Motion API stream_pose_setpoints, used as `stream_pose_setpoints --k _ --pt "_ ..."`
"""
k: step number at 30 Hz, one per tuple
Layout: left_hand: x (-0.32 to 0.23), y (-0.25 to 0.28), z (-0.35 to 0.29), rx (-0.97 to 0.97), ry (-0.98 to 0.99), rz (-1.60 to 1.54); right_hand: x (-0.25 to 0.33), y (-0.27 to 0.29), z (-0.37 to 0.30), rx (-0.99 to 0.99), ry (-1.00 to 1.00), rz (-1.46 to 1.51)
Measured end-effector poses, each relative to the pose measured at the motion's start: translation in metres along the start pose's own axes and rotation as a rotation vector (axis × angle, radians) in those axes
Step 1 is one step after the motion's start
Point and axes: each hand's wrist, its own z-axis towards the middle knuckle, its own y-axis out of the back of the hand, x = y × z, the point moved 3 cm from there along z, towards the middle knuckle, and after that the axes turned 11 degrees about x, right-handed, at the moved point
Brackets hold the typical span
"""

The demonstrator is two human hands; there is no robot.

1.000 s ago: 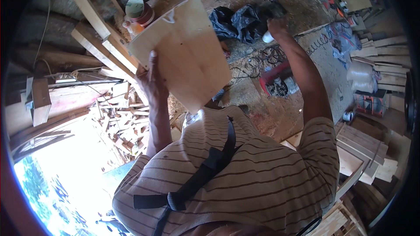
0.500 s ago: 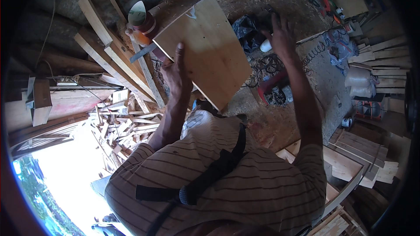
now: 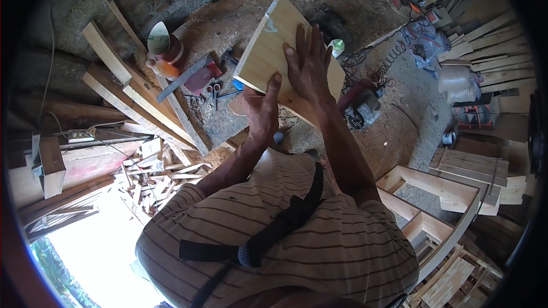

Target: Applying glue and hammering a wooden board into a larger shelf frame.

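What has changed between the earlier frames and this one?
The right hand has moved left, away from beside the white bottle, and now lies with fingers spread on the face of the board. The left hand still grips the board by its edge.

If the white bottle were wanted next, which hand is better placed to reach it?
Probably the right hand: it lies spread, not gripping, on the board, close to the white bottle. The left hand is farther off and grips the board's edge.
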Motion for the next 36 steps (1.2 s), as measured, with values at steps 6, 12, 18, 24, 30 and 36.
stream_pose_setpoints --k 6,12,18,24,30,36 --pt "0.012 0.0 -0.005 0.209 -0.126 0.182 0.02 0.022 -0.007 0.03 0.009 0.137" --pt "-0.005 -0.02 -0.014 0.236 -0.41 0.519 0.041 0.035 -0.012 0.068 0.005 0.343" --pt "0.006 -0.021 -0.008 0.209 -0.506 0.536 0.059 0.047 -0.013 0.037 0.059 0.438" --pt "0.024 -0.015 -0.007 0.206 -0.373 0.592 0.057 0.07 -0.022 0.081 0.115 0.638" --pt "0.032 -0.015 -0.017 0.213 -0.466 0.596 0.034 0.114 -0.021 0.011 0.223 -0.271" --pt "0.027 -0.023 -0.016 0.192 -0.543 0.685 0.043 0.096 -0.03 0.0 0.277 -0.467"
